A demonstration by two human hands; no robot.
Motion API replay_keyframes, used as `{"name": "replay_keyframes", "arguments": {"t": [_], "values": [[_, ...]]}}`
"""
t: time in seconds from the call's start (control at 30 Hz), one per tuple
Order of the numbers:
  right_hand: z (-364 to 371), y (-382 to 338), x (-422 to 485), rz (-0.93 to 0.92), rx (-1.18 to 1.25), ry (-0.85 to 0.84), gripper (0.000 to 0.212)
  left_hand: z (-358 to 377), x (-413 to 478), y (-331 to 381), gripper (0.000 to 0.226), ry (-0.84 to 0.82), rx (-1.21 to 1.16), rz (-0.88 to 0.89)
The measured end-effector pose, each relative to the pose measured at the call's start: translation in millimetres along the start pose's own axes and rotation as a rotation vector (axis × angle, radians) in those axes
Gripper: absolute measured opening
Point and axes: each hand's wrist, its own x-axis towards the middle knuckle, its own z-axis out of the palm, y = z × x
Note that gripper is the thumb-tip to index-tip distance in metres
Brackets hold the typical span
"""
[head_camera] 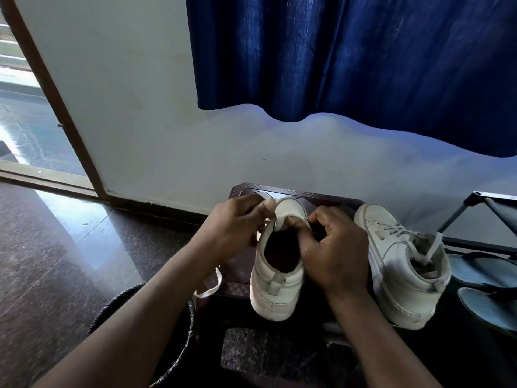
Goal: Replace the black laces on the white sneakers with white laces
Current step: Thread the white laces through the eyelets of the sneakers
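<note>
We look down on two bare hands working at the first sneaker [275, 287], which stands on a dark maroon stool [243, 191] with its heel toward us and its toe pointing at the wall. The left hand [232, 228] sits at the shoe's left side near the tongue. Its grip is closed tight, with thumb and fingertips pinched together on a white lace [211, 288] whose loose end trails under the wrist and hangs over the stool's left edge. The right hand [338, 253] is on the shoe's right side, its grip curled shut over the upper edge beside the tongue, thumb pressed in at the opening. We cannot tell whether a lace also lies between those fingertips. Just beside the right wrist stands the second sneaker [397, 264], heel also toward us, already threaded with pale laces [391, 232], one end sticking up from its collar. Further right, a pair of grey-blue sandals [481, 268] lies under a dark metal rack [458, 217]. A round dark basket [184, 345] sits below the left forearm on the polished speckled floor [56, 247]. A deep blue curtain [349, 51] hangs over the pale wall ahead, and a brown door frame [56, 93] stands at the left.
</note>
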Motion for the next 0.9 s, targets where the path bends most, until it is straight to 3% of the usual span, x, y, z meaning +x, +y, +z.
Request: {"name": "replay_keyframes", "arguments": {"t": [0.1,0.23,0.47,0.77,0.9], "values": [[1.8,0.3,-0.6,-0.023,-0.033,0.005,0.029,2.3,3.8,-5.2,0.043,-0.009,-0.124,-0.136],[2.8,2.6,1.1,-0.044,-0.024,-0.012,0.031,-0.2,5.8,-9.0,0.040,-0.023,-0.168,-0.178],[4.5,1.9,-0.2,0.003,0.016,0.036,0.040,-8.4,0.0,-1.8,0.035,0.051,0.130,-0.210],[3.8,0.4,-1.6,0.038,-0.006,0.040,0.043,-11.4,-5.6,6.6,0.032,0.067,0.240,-0.236],[5.0,1.6,-1.7,0.049,-0.003,0.032,0.042,-11.9,-5.5,3.2,0.039,0.031,0.170,-0.248]]}}
